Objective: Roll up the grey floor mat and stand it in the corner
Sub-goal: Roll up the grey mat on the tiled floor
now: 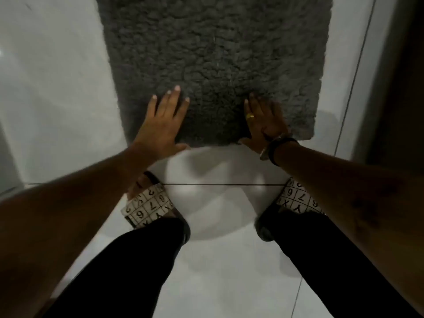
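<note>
A shaggy dark grey floor mat (pixel 213 53) lies flat on pale floor tiles, running from just ahead of my feet to the top of the view. My left hand (pixel 161 120) rests palm down on the mat's near left part, fingers straight and apart, thumb at the near edge. My right hand (pixel 263 122), with a gold ring and a dark wristband, lies flat on the near right part, its thumb at the same edge. Neither hand is closed around the mat. The mat's near edge is straight and unrolled.
My two feet in patterned slippers, left slipper (pixel 148 206) and right slipper (pixel 296 199), stand on the white tiles (pixel 218 271) just behind the mat. A dark vertical surface, a wall or door (pixel 399 76), runs along the right side. Pale floor shows left of the mat.
</note>
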Motion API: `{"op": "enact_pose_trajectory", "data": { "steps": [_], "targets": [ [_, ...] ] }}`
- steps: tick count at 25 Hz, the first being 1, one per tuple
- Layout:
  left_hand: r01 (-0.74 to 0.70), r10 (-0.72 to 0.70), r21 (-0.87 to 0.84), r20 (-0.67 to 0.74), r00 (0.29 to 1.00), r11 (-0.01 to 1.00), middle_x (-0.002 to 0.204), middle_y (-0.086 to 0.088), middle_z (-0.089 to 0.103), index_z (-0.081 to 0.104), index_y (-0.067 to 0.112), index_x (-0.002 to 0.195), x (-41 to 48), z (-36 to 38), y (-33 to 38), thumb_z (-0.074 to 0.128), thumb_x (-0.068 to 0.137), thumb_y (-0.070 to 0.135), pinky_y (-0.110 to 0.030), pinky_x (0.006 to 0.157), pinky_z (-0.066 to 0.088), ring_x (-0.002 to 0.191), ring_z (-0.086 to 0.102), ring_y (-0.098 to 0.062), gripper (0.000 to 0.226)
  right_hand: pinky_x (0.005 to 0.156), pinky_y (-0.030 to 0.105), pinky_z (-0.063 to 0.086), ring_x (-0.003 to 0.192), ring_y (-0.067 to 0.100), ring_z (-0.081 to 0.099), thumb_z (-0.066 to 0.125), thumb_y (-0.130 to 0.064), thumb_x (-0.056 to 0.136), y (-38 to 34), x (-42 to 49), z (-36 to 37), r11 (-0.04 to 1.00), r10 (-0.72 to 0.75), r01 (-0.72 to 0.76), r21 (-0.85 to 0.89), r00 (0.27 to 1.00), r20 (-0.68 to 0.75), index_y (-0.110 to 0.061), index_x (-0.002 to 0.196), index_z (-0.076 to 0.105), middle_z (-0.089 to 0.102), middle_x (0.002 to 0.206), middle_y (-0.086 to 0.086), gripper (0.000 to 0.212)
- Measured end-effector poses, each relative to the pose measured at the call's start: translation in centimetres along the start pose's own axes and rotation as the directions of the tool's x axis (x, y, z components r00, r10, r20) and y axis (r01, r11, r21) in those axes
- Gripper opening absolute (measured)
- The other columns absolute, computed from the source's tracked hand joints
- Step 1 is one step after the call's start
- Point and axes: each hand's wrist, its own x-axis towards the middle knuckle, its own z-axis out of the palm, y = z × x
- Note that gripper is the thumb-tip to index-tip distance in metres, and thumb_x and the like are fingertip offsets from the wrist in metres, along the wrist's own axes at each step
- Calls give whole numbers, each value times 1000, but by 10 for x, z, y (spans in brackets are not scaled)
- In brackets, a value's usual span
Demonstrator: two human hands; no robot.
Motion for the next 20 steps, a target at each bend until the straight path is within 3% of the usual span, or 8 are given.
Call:
{"op": "enact_pose_trajectory", "data": {
  "steps": [4,6,11,16,20],
  "targets": [
    [-80,86,78,-76,993,994,164,-27,7,9,8,157,15,29,-3,80,55,71,-63,118,5,151,13,-43,140,113,65,10,143,44,15,75,-65,61,-6,19,21,998,-42,39,-51,997,-62,-5,150,5,11,156,28,129],
    [-127,133,114,-46,990,985,165,-25,6,8,8,158,18,34,10,77,58,73,-62,118,2,152,11,-41,138,111,67,13,142,45,17,74,-67,61,-4,18,22,995,-54,48,-88,996,-66,-5,150,7,14,155,30,128],
    [-95,128,325,-80,989,941,164,-23,13,6,5,156,31,25,15,69,66,75,-63,119,17,151,21,-39,130,101,67,34,126,50,41,70,-53,68,-1,16,-1,951,-238,217,-219,969,-73,1,141,35,38,144,33,97],
    [-247,293,459,-31,956,853,160,-23,26,23,3,153,33,24,18,62,71,72,-66,115,23,146,31,-38,113,83,60,53,104,43,63,50,-25,88,-27,10,3,836,-438,339,-432,887,-150,-8,118,64,65,121,23,38],
    [-258,289,404,-17,957,877,152,-27,41,41,2,146,37,31,38,61,74,55,-69,113,24,141,40,-40,91,68,48,60,90,36,71,44,-25,87,-42,15,11,832,-434,324,-450,886,-164,-12,103,74,74,102,16,36]
  ]
}}
